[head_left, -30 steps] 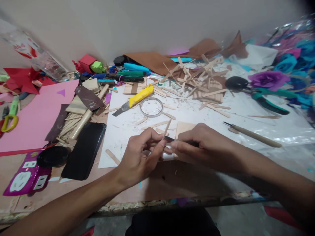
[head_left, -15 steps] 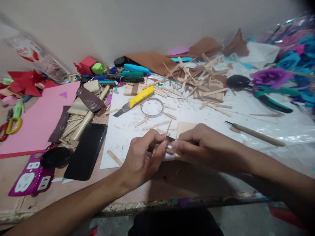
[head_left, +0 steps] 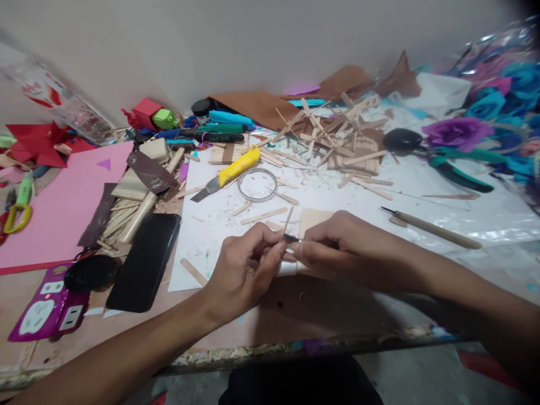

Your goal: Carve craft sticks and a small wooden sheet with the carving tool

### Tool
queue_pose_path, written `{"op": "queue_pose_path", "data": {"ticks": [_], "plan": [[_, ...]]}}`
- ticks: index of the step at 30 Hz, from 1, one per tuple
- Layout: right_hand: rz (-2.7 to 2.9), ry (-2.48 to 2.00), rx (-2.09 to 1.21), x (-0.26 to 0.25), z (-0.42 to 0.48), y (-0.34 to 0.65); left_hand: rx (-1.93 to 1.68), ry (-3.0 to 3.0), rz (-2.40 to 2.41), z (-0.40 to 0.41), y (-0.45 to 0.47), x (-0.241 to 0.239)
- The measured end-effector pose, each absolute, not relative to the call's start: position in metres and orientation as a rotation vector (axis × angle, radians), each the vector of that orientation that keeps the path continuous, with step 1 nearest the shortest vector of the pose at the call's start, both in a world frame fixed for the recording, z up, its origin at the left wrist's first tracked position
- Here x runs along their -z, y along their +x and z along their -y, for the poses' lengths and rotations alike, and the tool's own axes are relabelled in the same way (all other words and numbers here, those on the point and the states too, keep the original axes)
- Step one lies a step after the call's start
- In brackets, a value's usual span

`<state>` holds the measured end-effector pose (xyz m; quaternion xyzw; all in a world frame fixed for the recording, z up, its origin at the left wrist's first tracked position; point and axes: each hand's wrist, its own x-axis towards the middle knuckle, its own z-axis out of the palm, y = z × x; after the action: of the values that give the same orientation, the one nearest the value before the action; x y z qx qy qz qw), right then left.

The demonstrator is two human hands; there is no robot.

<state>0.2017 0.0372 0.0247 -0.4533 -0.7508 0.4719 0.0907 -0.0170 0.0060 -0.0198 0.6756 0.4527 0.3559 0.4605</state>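
Thin pale wooden stick (head_left: 287,220) pinched in left hand (head_left: 242,270); right hand (head_left: 337,244) grips small dark-bladed knife (head_left: 291,238), tip on stick: seemingly trimming; next stroke needs steady pinch, shallow bite

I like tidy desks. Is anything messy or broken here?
Yes. Pale wooden craft sticks lie in a tangled heap by the wall, and small wood chips are strewn over the white sheet beside the yellow utility knife.
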Motion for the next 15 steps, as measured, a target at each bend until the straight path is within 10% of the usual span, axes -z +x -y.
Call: {"op": "queue_pose_path", "data": {"ticks": [15], "plan": [[2.169,-1.353,-1.384,-0.0268,-0.0384,0.2016,-1.056,1.399,-1.141,-0.0128,-0.0156,0.0097]]}}
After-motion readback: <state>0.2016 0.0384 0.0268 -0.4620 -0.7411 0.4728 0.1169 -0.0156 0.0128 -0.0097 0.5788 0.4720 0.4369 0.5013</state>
